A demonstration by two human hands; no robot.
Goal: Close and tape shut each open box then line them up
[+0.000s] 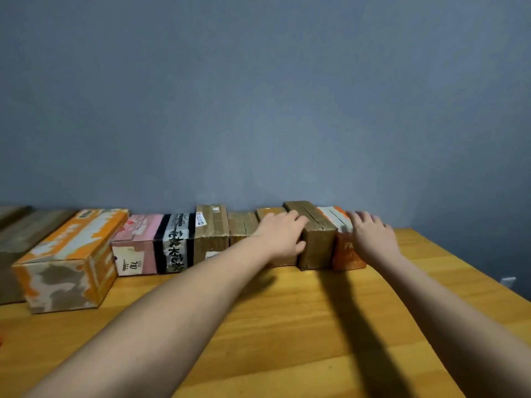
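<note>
A row of closed, taped boxes stands along the wall at the back of the wooden table [287,326]. My left hand [283,235] lies over a low brown box [268,213], its fingers against the left side of a taller brown box [317,245]. My right hand [372,235] rests with straight fingers on the orange box [346,258] at the row's right end. Further left stand a small brown box [241,225], a tall brown box [211,231], a black-and-white box [173,248], a pink box [136,248] and a large orange-and-white box [66,262].
Dull brown boxes [17,239] continue the row at the far left edge. A grey-blue wall [258,96] rises right behind the boxes. The table's right edge [471,265] runs diagonally past the orange box, with a white wall socket [508,282] below it.
</note>
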